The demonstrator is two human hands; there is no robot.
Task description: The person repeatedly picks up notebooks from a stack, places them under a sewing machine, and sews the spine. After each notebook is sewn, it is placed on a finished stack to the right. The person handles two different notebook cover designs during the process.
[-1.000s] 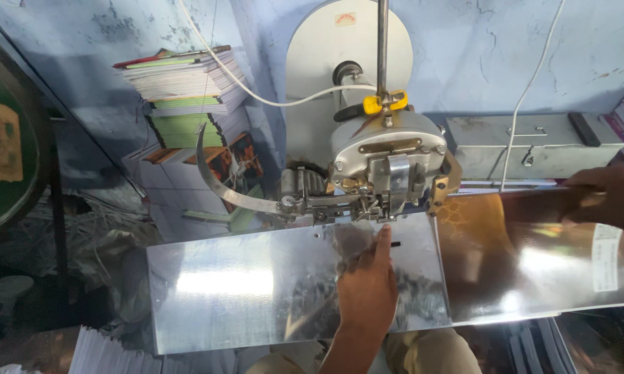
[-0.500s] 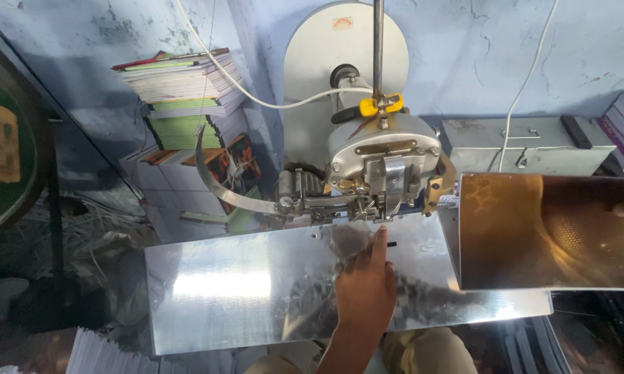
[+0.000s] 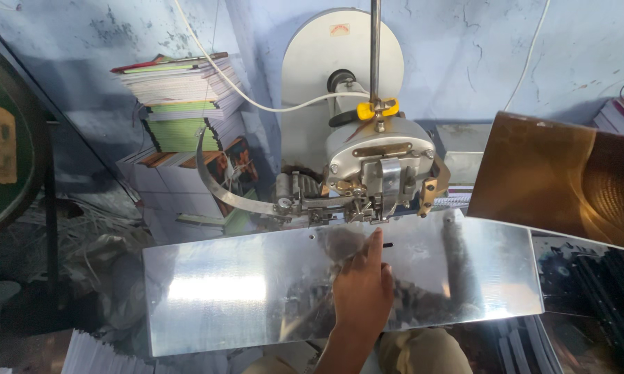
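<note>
My left hand (image 3: 362,294) lies flat on a shiny metal work plate (image 3: 215,291), holding nothing, fingers pointing at the small slot just below the stitching head (image 3: 381,170) of a grey machine. A large glossy brown sheet (image 3: 547,173) hangs tilted above the plate's right end. Whatever holds it is out of frame, and my right hand is not in view. My forearm comes up from the bottom edge at centre.
A white disc (image 3: 340,55) and a vertical rod with a yellow clamp (image 3: 378,109) rise behind the machine. A curved metal strip (image 3: 222,190) juts left. Stacked books (image 3: 180,97) stand against the blue wall. A dark round object (image 3: 7,138) stands far left.
The glossy sheet has risen off the plate's right end and tilted upward. My right hand, which held it, has left the frame. My left hand stays in place.
</note>
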